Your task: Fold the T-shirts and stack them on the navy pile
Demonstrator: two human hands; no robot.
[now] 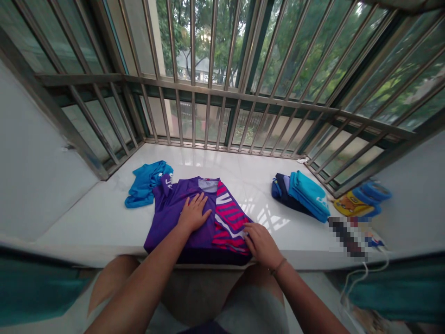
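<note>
A purple sports shirt point(170, 218) lies at the front edge of the white sill, its collar toward the window. Its right side is folded inward, showing a pink-and-purple striped panel point(232, 220) with white bands. My left hand point(193, 214) rests flat on the purple middle of the shirt, fingers spread. At the folded right edge, my right hand point(260, 242) has its fingers bent over the striped cloth and grips it. A crumpled blue garment point(141, 185) lies beside the shirt's left sleeve, partly touching it.
Folded blue and dark clothes point(306, 195) are stacked to the right on the white sill point(93, 213). Farther right are a yellow-and-blue item point(358, 199), a blurred-out object point(347, 236) and a white cable point(347, 283). Metal window bars point(239, 95) enclose the back and sides.
</note>
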